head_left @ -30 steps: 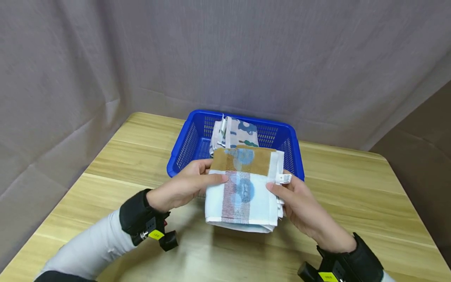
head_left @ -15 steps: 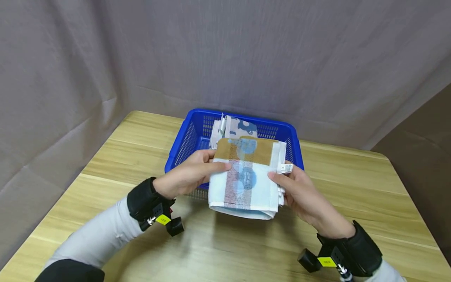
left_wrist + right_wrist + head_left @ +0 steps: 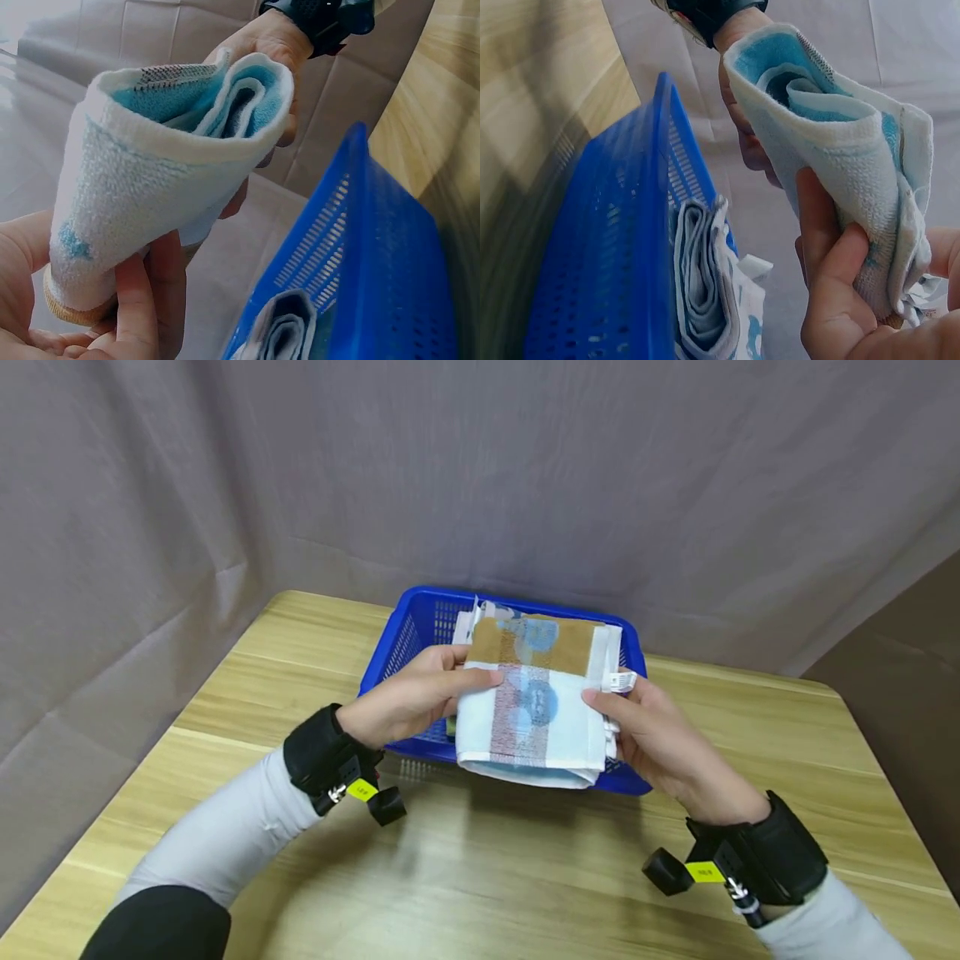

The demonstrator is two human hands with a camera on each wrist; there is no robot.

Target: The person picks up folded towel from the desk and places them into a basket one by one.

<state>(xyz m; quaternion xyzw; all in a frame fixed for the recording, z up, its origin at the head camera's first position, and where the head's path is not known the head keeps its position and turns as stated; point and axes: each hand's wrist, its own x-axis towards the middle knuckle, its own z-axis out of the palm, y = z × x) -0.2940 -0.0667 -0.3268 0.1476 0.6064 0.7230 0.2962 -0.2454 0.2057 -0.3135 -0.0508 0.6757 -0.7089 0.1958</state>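
Note:
A folded towel [image 3: 567, 710], white and brown with blue circles and a reddish stripe, is held up between both hands over the basket. My left hand [image 3: 416, 693] grips its left edge, thumb on top and fingers beneath. On the right edge, beside a small white label [image 3: 622, 682], my right hand [image 3: 663, 735] pinches it the same way. Both wrist views show the towel's rolled layers, pale blue inside. Below it stands the blue plastic basket [image 3: 390, 643], partly covered by the towel in the head view. Another folded cloth [image 3: 705, 285], whitish with blue-grey patches, lies inside the basket.
The basket stands on a light wooden table [image 3: 480, 877] near its back edge. A grey curtain [image 3: 480, 477] hangs behind the table. Each wrist carries a black strap with a small camera [image 3: 386, 806].
Both hands have carried the folded towel away from the body, from in front of the basket to over it. It now hides most of the cloth inside. The grip looks unchanged.

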